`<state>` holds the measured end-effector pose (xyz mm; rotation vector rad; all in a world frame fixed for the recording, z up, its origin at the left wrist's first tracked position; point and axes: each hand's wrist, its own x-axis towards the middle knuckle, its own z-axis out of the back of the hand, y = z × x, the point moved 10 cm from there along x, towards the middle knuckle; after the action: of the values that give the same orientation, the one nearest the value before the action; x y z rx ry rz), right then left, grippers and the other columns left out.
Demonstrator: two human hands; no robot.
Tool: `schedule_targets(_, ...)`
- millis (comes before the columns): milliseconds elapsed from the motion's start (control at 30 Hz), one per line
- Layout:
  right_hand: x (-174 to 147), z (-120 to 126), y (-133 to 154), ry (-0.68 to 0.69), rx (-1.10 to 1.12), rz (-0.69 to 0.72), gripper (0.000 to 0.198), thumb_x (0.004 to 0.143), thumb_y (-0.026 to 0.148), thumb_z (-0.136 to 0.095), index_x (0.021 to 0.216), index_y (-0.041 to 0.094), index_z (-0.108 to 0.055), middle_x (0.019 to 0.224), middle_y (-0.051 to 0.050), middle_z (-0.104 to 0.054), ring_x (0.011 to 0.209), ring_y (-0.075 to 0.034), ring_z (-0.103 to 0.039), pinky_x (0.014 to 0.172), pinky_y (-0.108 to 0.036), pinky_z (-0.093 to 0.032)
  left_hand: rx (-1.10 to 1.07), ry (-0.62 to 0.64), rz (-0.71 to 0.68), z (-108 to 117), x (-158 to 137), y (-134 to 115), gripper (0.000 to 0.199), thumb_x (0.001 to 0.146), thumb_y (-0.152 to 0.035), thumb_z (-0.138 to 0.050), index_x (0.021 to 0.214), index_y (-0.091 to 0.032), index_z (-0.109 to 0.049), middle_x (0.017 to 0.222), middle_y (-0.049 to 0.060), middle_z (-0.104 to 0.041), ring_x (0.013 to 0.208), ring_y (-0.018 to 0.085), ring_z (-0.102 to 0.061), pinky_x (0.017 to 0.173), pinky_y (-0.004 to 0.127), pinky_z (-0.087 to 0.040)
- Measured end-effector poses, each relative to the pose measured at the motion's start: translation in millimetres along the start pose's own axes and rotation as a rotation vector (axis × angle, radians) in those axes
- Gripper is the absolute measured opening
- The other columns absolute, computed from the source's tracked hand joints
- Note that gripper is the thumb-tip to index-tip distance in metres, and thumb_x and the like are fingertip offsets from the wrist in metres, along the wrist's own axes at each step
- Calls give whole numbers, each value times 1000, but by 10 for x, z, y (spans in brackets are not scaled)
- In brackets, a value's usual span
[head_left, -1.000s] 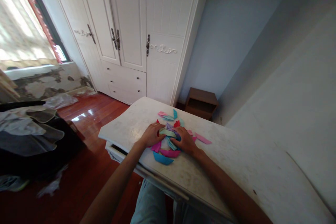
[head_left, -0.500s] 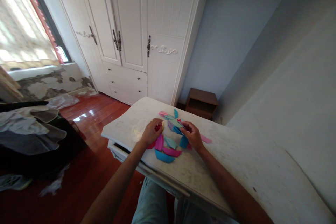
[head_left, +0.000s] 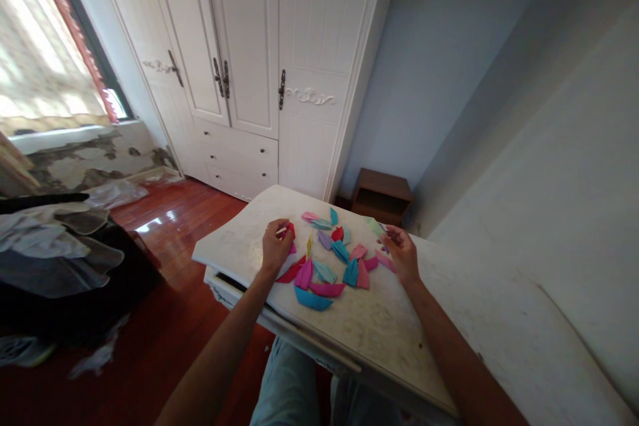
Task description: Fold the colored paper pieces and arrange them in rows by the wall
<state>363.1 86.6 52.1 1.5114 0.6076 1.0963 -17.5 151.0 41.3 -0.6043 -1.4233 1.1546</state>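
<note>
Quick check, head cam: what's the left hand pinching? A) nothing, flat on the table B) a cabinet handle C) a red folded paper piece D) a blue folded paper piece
C: the left hand is raised at the table's left edge with a red folded paper piece between its fingertips; the blue piece lies loose on the tabletop.

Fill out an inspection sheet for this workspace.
Surface: white tabletop, scuffed.
Job's things: folded paper pieces in pink, blue, red, purple and green, spread between the hands.
Clutter: nothing seen on the tabletop besides the paper.
Hands: left hand pinches a red piece; right hand holds a pale green piece.
Cables: nothing seen.
Surroundings: white wardrobe, brown side table, heap of fabric on the wooden floor.
</note>
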Motion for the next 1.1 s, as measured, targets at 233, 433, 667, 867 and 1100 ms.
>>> schedule_targets(233, 142, 706, -308, -77, -282, -100, 45, 63, 49, -68, 91, 14, -66, 87, -9, -70, 74, -22, -66, 67, -34, -52, -55, -73, 43, 94, 10, 61, 33, 73, -16, -58, 105, -16, -62, 115, 11, -58, 108, 22, -58, 83, 36, -57)
schedule_targets(433, 54, 633, -372, 97, -359, -105, 43, 72, 53, -63, 92, 15, -70, 94, -11, -73, 87, -25, -67, 81, -38, -52, -29, 23, -104, 17, 2, -93, 30, 74, -17, -58, 103, -16, -64, 123, 12, -55, 121, 25, -51, 101, 45, -46)
schedule_targets(667, -92, 289, -172, 219, -458, 61, 43, 77, 51, -61, 101, 17, -69, 103, -12, -72, 91, -26, -67, 86, -42, -53, -16, 117, 18, -82, -48, 44, 32, 73, -22, -61, 104, -16, -64, 129, 14, -48, 117, 27, -54, 75, 36, -59)
schedule_targets(867, -404, -174, 113, 422, -434, 208, 39, 84, 48, -58, 111, 20, -66, 116, -11, -66, 104, -25, -63, 94, -44, -50, 71, 299, -95, -268, -142, -91, 24, 79, -30, -59, 99, -19, -67, 117, 9, -59, 104, 22, -61, 77, 35, -58)
schedule_targets(1100, -787, -689, 50, 656, -704, 440, 72, 73, 59, -68, 129, 15, -57, 136, -20, -52, 127, -35, -46, 106, -54, -36, 361, 551, -415, -512, -488, -449, 43, 80, -47, -63, 113, -19, -65, 128, 13, -58, 125, 29, -48, 106, 49, -38)
